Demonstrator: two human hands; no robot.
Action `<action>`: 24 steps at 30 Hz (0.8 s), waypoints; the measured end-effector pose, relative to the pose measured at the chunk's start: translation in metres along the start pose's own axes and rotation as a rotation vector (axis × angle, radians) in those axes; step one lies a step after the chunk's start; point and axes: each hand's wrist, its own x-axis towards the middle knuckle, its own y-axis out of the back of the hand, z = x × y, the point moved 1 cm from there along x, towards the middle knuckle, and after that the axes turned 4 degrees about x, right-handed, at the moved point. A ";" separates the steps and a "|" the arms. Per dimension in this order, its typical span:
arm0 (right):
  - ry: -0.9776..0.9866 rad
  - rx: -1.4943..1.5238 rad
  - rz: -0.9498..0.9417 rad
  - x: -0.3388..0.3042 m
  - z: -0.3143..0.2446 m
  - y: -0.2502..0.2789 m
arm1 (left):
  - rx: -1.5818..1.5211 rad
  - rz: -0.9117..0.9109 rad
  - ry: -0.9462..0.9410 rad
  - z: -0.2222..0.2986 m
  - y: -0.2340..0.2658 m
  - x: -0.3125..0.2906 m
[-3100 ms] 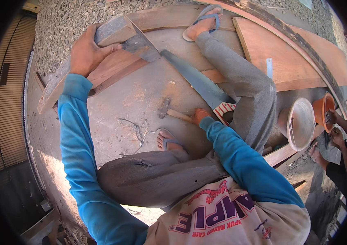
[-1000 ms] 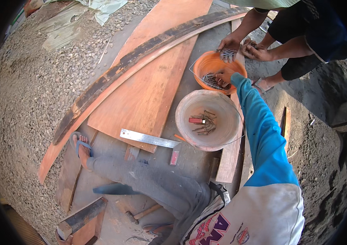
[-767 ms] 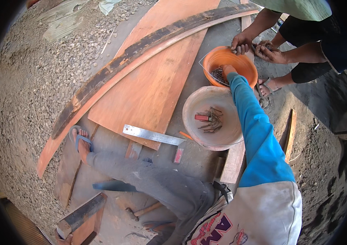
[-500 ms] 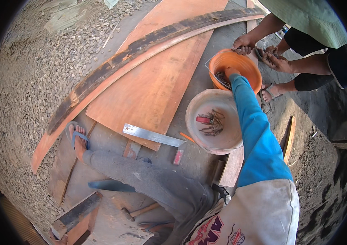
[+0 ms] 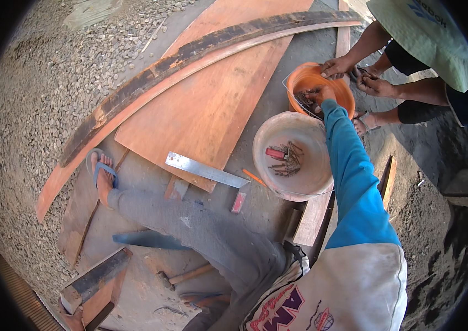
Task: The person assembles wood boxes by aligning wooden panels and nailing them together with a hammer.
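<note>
My right arm, in a blue sleeve, stretches to an orange bucket (image 5: 346, 99). Inside it, my right hand (image 5: 322, 95) has its fingers bent and pinched over dark nails (image 5: 303, 101); how many they hold is hidden. My left hand is out of view. Just nearer stands a pale, dusty bucket (image 5: 267, 129) with loose nails (image 5: 293, 160) and a small red object (image 5: 276, 154) at its bottom. At the far right, a co-worker in a pale hat (image 5: 432, 38) has one hand (image 5: 334, 67) at the orange bucket's rim and the other (image 5: 376, 86) beside it.
A curved dark-edged timber (image 5: 190, 55) lies across a wide reddish board (image 5: 201, 116). A metal square (image 5: 206, 171) with a red handle, an orange pencil (image 5: 254, 177), and a hammer (image 5: 184, 276) lie around my outstretched leg. A wood block (image 5: 99, 284) is at lower left; gravel (image 5: 52, 99) spreads beyond.
My right hand has drawn up from deeper in the orange bucket, and its bent fingers now show. The co-worker's hat has shifted lower in view.
</note>
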 end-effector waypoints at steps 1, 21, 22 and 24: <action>-0.030 0.109 0.008 0.001 0.002 0.003 | 0.004 -0.012 -0.007 0.001 -0.001 0.000; 0.386 0.287 0.192 -0.042 -0.072 0.014 | -0.064 0.084 -0.080 0.092 -0.012 -0.029; 0.271 0.736 0.071 -0.063 -0.094 0.021 | 0.110 0.171 -0.146 0.100 -0.015 -0.014; 0.267 0.796 -0.023 -0.105 -0.131 0.035 | 0.204 0.211 -0.222 0.155 -0.021 0.023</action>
